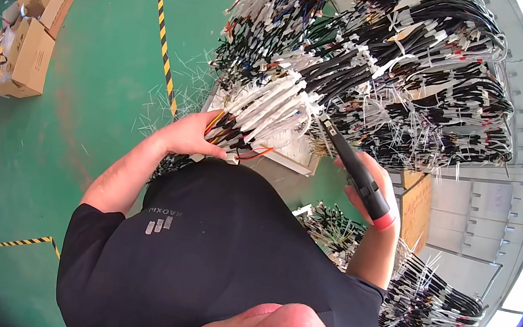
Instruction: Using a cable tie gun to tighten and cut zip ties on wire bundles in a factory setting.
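Observation:
My left hand [193, 134] is closed around the near end of a bundle of wire harnesses [266, 107], with white sleeves and black, red and yellow wires showing by the thumb. A small white connector [232, 158] sits at the thumb tip. In my right hand [374, 180] is a black cable tie gun [353, 160] with a red end cap. Its metal nose touches or nearly touches the white ties at the bundle's right side; I cannot tell which. The fingers on its grip are partly hidden behind the tool.
Thick rows of black and white harnesses [435, 88] hang ahead and to the right; another stack [436, 305] is at lower right. Cut tie ends [165, 105] litter the green floor [111, 39]. Cardboard boxes [24, 57] line the far left, beyond striped floor tape [162, 34].

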Demonstrator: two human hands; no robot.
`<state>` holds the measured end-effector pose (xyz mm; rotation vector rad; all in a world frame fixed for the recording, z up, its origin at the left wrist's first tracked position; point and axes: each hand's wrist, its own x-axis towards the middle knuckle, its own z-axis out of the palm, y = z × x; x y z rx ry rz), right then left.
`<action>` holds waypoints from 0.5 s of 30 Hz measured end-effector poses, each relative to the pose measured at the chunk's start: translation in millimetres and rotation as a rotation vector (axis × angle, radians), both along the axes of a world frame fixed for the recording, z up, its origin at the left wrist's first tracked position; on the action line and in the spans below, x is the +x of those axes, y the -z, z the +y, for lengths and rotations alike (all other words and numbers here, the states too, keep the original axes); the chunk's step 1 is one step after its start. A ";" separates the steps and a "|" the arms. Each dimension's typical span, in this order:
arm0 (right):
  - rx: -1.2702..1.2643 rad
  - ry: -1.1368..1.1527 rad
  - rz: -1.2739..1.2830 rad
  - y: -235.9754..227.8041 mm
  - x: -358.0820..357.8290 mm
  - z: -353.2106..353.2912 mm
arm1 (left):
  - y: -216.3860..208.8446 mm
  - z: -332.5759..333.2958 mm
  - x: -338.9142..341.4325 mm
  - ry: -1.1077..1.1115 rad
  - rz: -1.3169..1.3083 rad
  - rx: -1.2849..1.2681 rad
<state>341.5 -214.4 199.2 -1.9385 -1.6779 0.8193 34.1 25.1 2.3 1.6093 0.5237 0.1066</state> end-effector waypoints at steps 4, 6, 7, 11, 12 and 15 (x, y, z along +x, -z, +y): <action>0.025 0.001 -0.108 -1.1 -0.1 3.1 | 1.0 0.5 -1.9 -0.011 -0.029 0.009; 0.015 0.028 -0.120 -1.4 -0.7 3.6 | -4.3 0.9 -3.8 -0.002 -0.023 -0.004; 0.029 0.004 -0.107 -2.4 -2.1 3.4 | -3.3 1.4 -4.0 -0.005 -0.026 -0.006; 0.051 -0.026 -0.088 -5.4 -5.4 4.6 | -2.1 2.1 -4.2 0.009 -0.053 -0.010; 0.056 -0.029 -0.080 -5.5 -5.5 4.8 | -3.0 2.2 -4.3 0.010 -0.057 -0.019; 0.012 0.021 -0.138 -4.0 -7.1 3.6 | -0.9 2.6 -5.5 0.009 -0.038 0.012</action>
